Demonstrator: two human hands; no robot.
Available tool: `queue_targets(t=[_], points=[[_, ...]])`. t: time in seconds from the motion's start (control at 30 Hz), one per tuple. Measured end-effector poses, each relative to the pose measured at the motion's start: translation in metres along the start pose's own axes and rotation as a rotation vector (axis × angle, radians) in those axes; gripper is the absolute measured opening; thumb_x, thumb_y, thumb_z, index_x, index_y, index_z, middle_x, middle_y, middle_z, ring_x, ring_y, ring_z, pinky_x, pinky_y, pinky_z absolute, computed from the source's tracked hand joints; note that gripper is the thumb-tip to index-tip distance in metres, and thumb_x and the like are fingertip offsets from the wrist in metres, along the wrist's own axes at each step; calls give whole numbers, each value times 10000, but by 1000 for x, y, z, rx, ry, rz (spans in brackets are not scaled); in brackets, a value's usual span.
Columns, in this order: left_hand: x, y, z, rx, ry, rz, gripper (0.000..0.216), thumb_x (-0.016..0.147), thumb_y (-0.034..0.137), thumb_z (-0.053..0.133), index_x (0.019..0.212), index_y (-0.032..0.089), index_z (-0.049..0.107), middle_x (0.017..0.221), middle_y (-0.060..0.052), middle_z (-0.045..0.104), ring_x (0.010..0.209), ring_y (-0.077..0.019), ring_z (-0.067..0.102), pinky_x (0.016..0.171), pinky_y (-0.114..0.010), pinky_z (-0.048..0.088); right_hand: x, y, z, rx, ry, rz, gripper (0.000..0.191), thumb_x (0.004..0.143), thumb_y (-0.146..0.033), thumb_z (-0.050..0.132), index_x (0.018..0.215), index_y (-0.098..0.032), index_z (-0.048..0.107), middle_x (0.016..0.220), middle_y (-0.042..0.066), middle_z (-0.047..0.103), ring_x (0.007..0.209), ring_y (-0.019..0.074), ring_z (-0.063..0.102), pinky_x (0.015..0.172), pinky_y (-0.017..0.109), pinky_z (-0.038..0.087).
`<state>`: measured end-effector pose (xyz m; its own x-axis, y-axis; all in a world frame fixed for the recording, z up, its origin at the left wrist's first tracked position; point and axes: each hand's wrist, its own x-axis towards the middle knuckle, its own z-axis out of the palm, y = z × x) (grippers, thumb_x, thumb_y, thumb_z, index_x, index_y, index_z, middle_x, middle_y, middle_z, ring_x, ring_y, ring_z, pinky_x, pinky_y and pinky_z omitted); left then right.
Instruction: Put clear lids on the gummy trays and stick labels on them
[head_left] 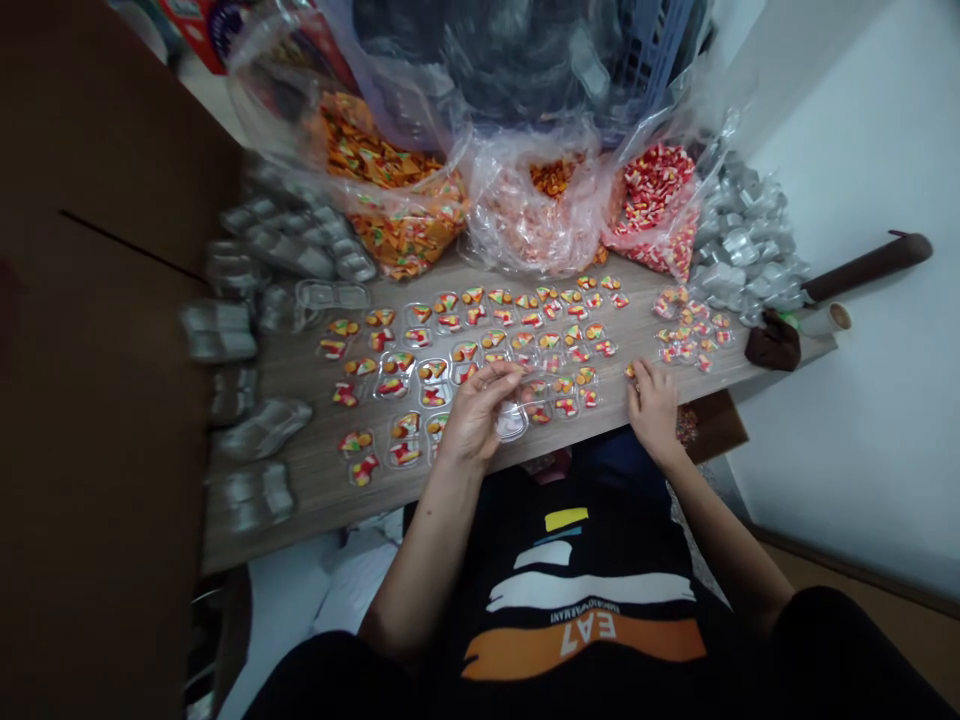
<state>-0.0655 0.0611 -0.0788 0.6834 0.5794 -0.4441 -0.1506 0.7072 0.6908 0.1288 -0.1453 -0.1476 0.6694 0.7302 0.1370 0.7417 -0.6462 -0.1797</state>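
My left hand [474,418] is closed, thumb and fingertips pinching a clear plastic tray [513,421] near the table's front edge. To its right, my right hand [654,408] has its fingertips low over the wood, closed on a small orange candy piece [631,370]. Between and beyond both hands, rows of two-part clear trays hold red and yellow pieces and orange wedge-shaped ones, such as this filled tray [433,382]. Another filled tray [405,440] lies left of my left hand.
At the back stand open bags of orange wedges [405,215], small orange pieces [551,180] and red-white pieces [660,190]. Empty trays pile up left [292,235] and right [742,240]. A blue basket [652,60] is behind; a brown tube-like object [870,267] juts out right.
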Motion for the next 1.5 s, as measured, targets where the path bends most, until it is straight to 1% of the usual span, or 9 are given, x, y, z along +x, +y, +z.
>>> queue_targets(t=[0.13, 0.3, 0.6, 0.73, 0.83, 0.97, 1.13, 1.27, 1.5], points=[[5, -3, 2, 14, -11, -38, 328, 603, 296, 842, 799, 171, 610, 553, 9, 654, 443, -153, 611, 420, -234, 502, 20, 7, -3, 54, 62, -40, 429, 965, -236, 398, 1318, -138, 622, 1277, 154, 632, 1119, 298, 513, 1009, 445, 437], [13, -9, 7, 20, -10, -52, 311, 615, 295, 833, 804, 174, 617, 554, 11, 651, 465, -144, 617, 456, -230, 514, 65, 11, 3, -50, 73, -5, 497, 926, -173, 385, 1384, -150, 576, 1349, 181, 579, 1177, 342, 478, 1016, 526, 387], [32, -18, 26, 71, -43, -94, 328, 605, 333, 851, 800, 168, 645, 588, 1, 665, 496, -147, 628, 487, -243, 520, 93, 11, -11, 127, 137, 103, 523, 971, -418, 457, 1417, -157, 541, 1450, 194, 523, 1372, 385, 379, 1115, 638, 282], [48, -29, 40, 113, -126, -144, 340, 587, 347, 854, 786, 155, 658, 570, 11, 638, 482, -132, 596, 500, -259, 531, 86, -6, -43, 756, -173, 24, 495, 976, -508, 471, 1378, -245, 589, 1355, 123, 622, 1234, 283, 566, 1053, 502, 453], [59, -33, 53, 124, -172, -143, 328, 587, 336, 854, 765, 148, 652, 597, 15, 635, 502, -124, 598, 511, -254, 534, 87, -24, -55, 980, -471, -102, 577, 888, -526, 645, 1409, -290, 567, 1373, 91, 622, 1180, 255, 612, 1003, 441, 504], [72, -31, 63, 131, -178, -172, 288, 639, 297, 842, 799, 148, 654, 634, -1, 660, 522, -134, 633, 517, -245, 535, 96, -33, -48, 998, -492, -120, 513, 859, -512, 686, 1302, -255, 665, 1281, 80, 672, 1162, 250, 626, 1017, 419, 490], [82, -30, 57, 90, -89, -193, 235, 689, 226, 824, 846, 155, 664, 603, -5, 653, 510, -139, 654, 505, -220, 524, 132, -16, -21, 756, -252, -13, 523, 955, -528, 510, 1360, -218, 623, 1184, 98, 705, 979, 243, 648, 907, 418, 523], [78, -30, 49, 55, -58, -218, 251, 689, 195, 815, 879, 147, 658, 654, -17, 676, 516, -134, 655, 485, -212, 524, 173, -8, 5, 257, 65, -3, 558, 997, -463, 426, 1436, -138, 538, 1279, 190, 617, 1171, 328, 541, 1024, 496, 438], [63, -23, 33, -33, -11, -168, 281, 603, 177, 835, 831, 126, 680, 682, 0, 658, 551, -114, 625, 530, -259, 591, 185, -7, 37, 66, -11, -87, 544, 1015, -324, 331, 1493, -82, 429, 1483, 209, 500, 1322, 339, 450, 1095, 508, 370]])
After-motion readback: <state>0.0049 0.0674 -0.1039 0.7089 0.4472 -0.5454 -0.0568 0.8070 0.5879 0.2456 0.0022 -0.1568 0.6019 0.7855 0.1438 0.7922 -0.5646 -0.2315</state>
